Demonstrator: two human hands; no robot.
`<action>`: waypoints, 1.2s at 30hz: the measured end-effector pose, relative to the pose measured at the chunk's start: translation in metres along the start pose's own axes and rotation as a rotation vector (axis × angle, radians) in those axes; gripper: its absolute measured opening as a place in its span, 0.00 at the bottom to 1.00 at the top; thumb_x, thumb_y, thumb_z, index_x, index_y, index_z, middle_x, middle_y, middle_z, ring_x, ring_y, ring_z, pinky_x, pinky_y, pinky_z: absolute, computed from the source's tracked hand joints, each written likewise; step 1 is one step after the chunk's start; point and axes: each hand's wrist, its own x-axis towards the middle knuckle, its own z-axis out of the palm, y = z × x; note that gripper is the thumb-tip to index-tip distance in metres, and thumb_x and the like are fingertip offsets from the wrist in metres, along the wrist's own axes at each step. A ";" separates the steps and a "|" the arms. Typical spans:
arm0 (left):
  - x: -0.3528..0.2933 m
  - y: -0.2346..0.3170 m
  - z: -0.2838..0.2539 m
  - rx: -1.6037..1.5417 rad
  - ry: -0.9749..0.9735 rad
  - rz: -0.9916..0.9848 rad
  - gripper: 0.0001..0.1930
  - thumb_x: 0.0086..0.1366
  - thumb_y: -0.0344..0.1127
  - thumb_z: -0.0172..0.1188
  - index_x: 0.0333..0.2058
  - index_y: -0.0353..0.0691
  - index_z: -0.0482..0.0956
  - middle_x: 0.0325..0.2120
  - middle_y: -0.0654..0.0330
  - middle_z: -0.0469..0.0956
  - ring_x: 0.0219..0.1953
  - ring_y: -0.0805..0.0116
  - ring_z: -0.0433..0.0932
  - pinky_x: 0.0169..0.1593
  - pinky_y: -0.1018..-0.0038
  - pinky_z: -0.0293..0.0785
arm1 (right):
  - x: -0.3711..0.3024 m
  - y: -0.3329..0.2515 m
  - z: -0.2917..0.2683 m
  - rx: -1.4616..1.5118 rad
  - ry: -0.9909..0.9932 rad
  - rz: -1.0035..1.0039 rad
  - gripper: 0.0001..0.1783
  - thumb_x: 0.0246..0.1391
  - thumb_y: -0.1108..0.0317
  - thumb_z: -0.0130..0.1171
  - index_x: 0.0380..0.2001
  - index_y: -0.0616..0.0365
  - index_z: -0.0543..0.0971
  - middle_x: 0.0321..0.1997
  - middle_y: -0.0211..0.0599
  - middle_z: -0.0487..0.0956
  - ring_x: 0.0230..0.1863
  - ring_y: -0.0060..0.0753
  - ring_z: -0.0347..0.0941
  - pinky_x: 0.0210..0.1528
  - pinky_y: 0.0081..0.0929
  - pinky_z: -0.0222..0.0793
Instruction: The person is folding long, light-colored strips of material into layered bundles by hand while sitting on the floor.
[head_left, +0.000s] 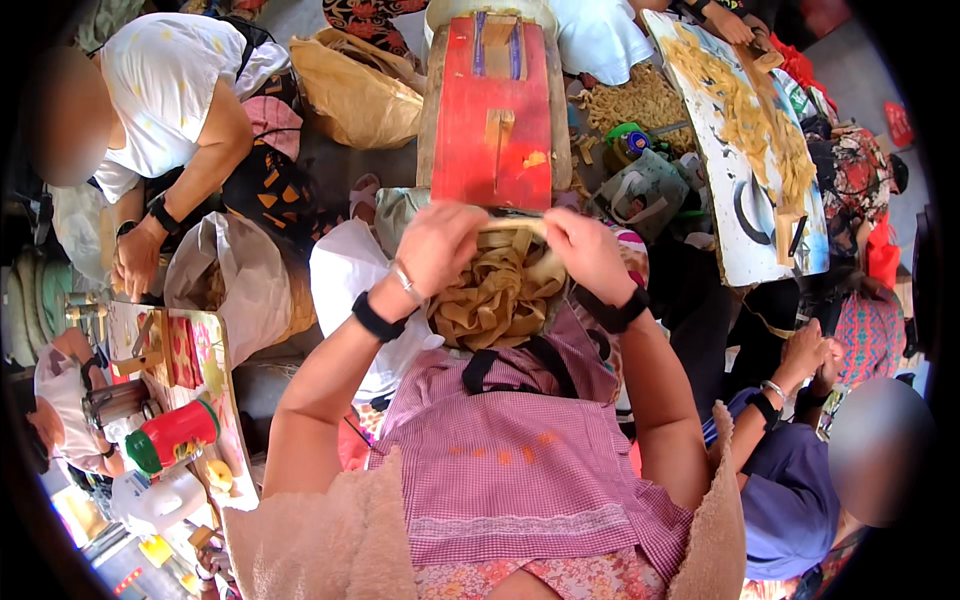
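My left hand [440, 243] and my right hand [590, 255] are both closed, each gripping one end of a short tan strip [512, 225] held level between them. Right below it, a loose heap of tan, ribbon-like strips [500, 295] lies curled in my lap. What the strips are made of I cannot tell. Just beyond my hands stands a red board [490, 110] on a wooden frame, with an upright wooden peg [499, 130] on it. My fingertips are partly hidden behind the strip.
White plastic bags [350, 290] lie beside my left arm. A large open sack [235, 270] stands farther left, near a co-worker's hand [140, 260]. At the far right, a white board [710, 190] carries more tan strips. Co-workers sit close on both sides.
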 end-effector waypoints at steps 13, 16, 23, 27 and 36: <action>0.005 0.002 -0.006 0.279 -0.163 -0.181 0.18 0.53 0.31 0.59 0.45 0.45 0.74 0.42 0.56 0.73 0.46 0.54 0.72 0.44 0.64 0.74 | 0.010 -0.003 -0.007 0.641 -0.429 0.433 0.09 0.57 0.66 0.48 0.34 0.61 0.74 0.26 0.30 0.77 0.24 0.15 0.71 0.20 0.15 0.66; -0.013 0.031 -0.006 0.144 -0.035 0.121 0.27 0.50 0.27 0.60 0.52 0.47 0.71 0.54 0.56 0.65 0.49 0.56 0.71 0.49 0.68 0.73 | -0.015 -0.035 0.002 0.940 -0.553 0.469 0.12 0.60 0.63 0.48 0.36 0.61 0.75 0.29 0.30 0.78 0.26 0.15 0.71 0.21 0.12 0.64; -0.058 0.001 0.005 0.144 -0.059 -0.049 0.17 0.51 0.27 0.57 0.42 0.43 0.77 0.38 0.59 0.78 0.42 0.57 0.76 0.43 0.68 0.75 | -0.048 -0.037 -0.010 1.110 -0.742 0.479 0.08 0.57 0.65 0.53 0.35 0.57 0.75 0.27 0.25 0.76 0.13 0.09 0.58 0.15 0.09 0.50; -0.087 0.030 0.030 -0.436 -0.536 -0.465 0.09 0.62 0.30 0.51 0.39 0.39 0.78 0.25 0.59 0.80 0.27 0.65 0.79 0.35 0.73 0.76 | -0.051 -0.037 0.003 0.897 -0.507 0.253 0.16 0.52 0.72 0.50 0.45 0.60 0.76 0.30 0.34 0.78 0.26 0.23 0.72 0.27 0.18 0.66; -0.067 0.055 0.010 -1.143 -0.257 -0.669 0.13 0.68 0.39 0.50 0.43 0.37 0.74 0.27 0.66 0.76 0.24 0.81 0.72 0.25 0.86 0.67 | -0.065 -0.035 0.026 0.987 -0.432 0.413 0.14 0.58 0.64 0.52 0.43 0.60 0.74 0.27 0.31 0.75 0.25 0.19 0.70 0.22 0.19 0.66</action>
